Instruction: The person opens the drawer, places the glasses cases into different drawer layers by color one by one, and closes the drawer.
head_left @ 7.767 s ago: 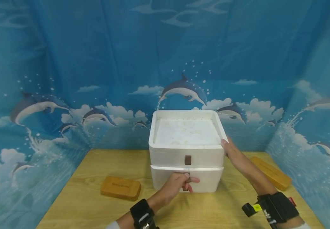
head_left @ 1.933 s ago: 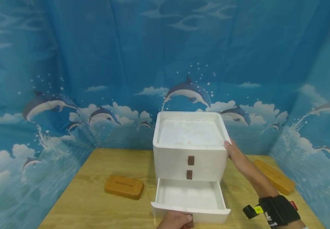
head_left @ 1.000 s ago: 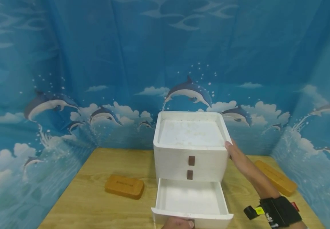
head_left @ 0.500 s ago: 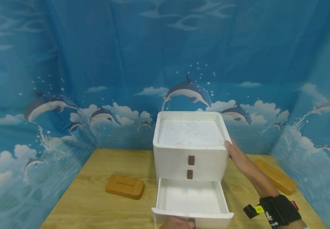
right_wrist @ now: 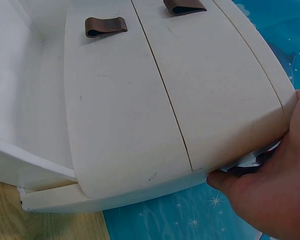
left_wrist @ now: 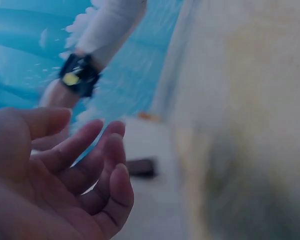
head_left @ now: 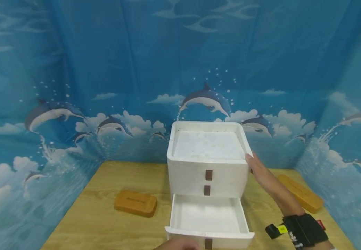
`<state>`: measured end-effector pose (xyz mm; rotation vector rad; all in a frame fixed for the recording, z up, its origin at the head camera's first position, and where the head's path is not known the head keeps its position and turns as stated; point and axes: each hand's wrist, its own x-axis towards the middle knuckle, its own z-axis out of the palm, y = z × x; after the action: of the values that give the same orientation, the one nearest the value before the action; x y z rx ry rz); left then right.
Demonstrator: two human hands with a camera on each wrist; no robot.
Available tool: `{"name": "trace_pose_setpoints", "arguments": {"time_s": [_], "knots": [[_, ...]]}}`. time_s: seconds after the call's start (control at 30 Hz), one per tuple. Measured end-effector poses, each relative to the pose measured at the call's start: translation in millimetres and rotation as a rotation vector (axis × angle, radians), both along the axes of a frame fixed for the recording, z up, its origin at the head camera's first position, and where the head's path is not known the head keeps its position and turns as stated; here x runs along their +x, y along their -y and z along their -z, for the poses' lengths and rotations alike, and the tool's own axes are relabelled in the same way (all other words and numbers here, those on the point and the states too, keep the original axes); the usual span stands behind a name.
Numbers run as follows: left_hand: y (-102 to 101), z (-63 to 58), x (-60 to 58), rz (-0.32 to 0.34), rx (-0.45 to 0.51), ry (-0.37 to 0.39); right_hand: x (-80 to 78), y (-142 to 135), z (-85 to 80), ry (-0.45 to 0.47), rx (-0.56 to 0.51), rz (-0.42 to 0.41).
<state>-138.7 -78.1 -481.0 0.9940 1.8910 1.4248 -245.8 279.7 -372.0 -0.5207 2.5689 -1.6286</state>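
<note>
A white drawer unit (head_left: 208,178) stands on the table with its bottom drawer (head_left: 205,213) pulled out, nothing visible inside. Two brown tabs mark the shut upper drawers; a third brown tab (head_left: 208,243) is on the pulled-out one. My left hand (head_left: 180,244) is just left of that tab, partly cut off by the lower edge. In the left wrist view its fingers (left_wrist: 121,192) are loosely bent, holding nothing, apart from the tab. My right hand (head_left: 260,170) grips the unit's upper right side, thumb on the top rim; the right wrist view shows fingers partly hidden behind the edge.
An orange-brown oblong block (head_left: 135,203) with faint lettering lies left of the unit on the wood-look table (head_left: 86,222). A similar block (head_left: 300,193) lies to the right, beyond the right forearm. A blue dolphin-print curtain (head_left: 136,69) surrounds the table's back and sides.
Earlier, my left hand held the bottom drawer's tab and pulled the drawer out towards me. Now it has let go and shifted left. The right hand stays on the unit.
</note>
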Motion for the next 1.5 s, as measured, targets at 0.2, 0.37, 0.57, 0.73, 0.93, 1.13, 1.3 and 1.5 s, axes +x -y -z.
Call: {"name": "trace_pose_setpoints", "arguments": {"time_s": [0.2, 0.37, 0.57, 0.73, 0.93, 1.13, 1.3, 1.5], "knots": [[28, -50.5, -14.3, -0.082, -0.181, -0.013, -0.8, 1, 1.7, -0.020, -0.016, -0.004], [56, -70.0, -25.0, -0.202, -0.301, -0.318, -1.4, 1, 1.1, -0.017, -0.020, -0.006], [82, -65.6, -31.9, -0.322, -0.367, -0.653, -1.4, 1, 1.7, -0.012, -0.009, -0.015], [94, -56.2, -43.1, -0.379, -0.408, -0.837, -0.5, 2, 2.0, -0.015, -0.002, -0.015], [112, -36.1, -65.9, -0.398, -0.449, -0.992, -2.4, 2, 1.1, -0.027, 0.005, -0.004], [133, -21.2, -85.0, -0.364, -0.501, -0.902, -3.7, 1, 2.8, -0.035, 0.010, -0.001], [151, -10.7, -96.0, -0.329, -0.539, -0.821, -3.3, 2, 3.0, -0.037, 0.008, -0.006], [168, 3.6, -101.6, -0.321, -0.519, -0.843, -3.4, 2, 3.0, -0.032, -0.003, -0.006]]}}
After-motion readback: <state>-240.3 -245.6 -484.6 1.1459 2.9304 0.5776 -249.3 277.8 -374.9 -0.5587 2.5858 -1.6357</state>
